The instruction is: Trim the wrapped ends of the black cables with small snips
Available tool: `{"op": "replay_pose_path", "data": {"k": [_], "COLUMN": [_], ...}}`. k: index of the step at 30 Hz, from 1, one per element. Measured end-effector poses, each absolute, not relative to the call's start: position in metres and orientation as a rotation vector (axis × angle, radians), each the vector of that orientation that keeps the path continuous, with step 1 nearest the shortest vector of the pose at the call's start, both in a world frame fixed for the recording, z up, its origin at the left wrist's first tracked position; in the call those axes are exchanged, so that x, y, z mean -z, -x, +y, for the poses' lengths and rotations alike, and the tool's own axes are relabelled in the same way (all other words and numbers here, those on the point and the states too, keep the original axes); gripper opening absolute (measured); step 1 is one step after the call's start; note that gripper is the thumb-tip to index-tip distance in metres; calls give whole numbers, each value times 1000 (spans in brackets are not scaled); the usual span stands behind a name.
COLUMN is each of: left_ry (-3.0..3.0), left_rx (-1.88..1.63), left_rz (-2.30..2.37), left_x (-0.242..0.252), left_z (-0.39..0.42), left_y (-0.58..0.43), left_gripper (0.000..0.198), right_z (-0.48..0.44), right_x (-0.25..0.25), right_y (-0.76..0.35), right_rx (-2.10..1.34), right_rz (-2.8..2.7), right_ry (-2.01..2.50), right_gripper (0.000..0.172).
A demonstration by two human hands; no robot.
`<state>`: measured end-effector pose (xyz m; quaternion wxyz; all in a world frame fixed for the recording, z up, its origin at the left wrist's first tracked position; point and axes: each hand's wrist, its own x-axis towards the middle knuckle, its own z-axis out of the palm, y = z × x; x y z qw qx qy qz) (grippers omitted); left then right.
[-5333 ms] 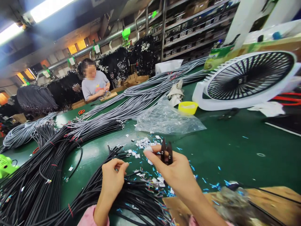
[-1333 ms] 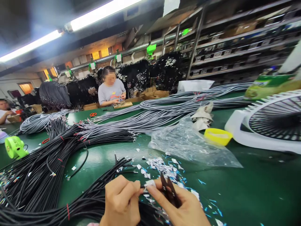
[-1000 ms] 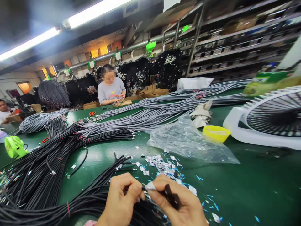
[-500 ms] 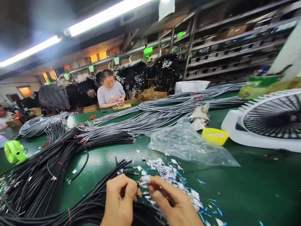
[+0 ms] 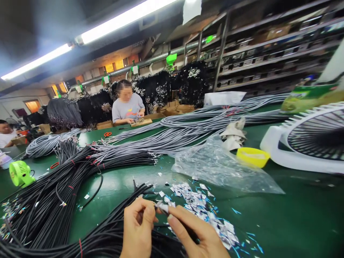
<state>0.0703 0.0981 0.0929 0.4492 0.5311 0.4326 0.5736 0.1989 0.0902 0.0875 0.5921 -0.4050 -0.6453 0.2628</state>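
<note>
My left hand [image 5: 139, 224] is closed around a thin black cable [image 5: 155, 207], most of which the fingers hide. Thumb and forefinger of my right hand [image 5: 195, 229] pinch at the cable's end, just right of the left fingertips. A whitish wrap [image 5: 163, 208] shows at that spot; whether it is foil or a cover on the forefinger, I cannot tell. Under and left of my hands lies a bundle of black cables [image 5: 107, 229]. Scraps of silvery foil [image 5: 193, 197] and blue bits are strewn just beyond my right hand.
More black cables [image 5: 51, 204] and grey cables [image 5: 145, 145] cover the green table. A clear plastic bag [image 5: 215, 165], yellow bowl [image 5: 252, 157] and white fan [image 5: 279, 150] lie to the right. A small green fan [image 5: 20, 173] stands left. Across the table sits a co-worker [image 5: 127, 105].
My right fingers have tilted and closed in on the cable end, nearer the left fingertips. The left hand keeps its grip. The whole view has shifted slightly.
</note>
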Motion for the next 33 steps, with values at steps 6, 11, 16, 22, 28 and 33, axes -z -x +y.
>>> {"op": "replay_pose_path", "data": {"k": [6,11,16,22,28,33], "left_ry": [-1282,-1295,-1352,-1363,-1298,-1491], "left_rx": [-1437,-1469,-1499,-1424,-1224,-1160], "left_rz": [1048,1063,1117,1128,1091,1095], "left_x": [-94,-95,-101,-107,-111,-109], "left_z": [97,96,96,97,101,99], "left_y": [-72,-73,-75,-75,-72,-70], "left_gripper": [45,42,45,48,55,55], "right_z": [87,88,89,87,89,87], "right_x": [-91,-88,-84,-84,-89,-101], "right_y": [-190,-190,-191,-193,-200,-199], "right_rx": [-574,-517,-444,-453,-518,-609], "right_rz": [-1373,-1389,-1407,-1450,-1381,-1332], "right_ry": [940,959,1000,1043,1054,967], "right_gripper": [34,33,32,31,25,25]}}
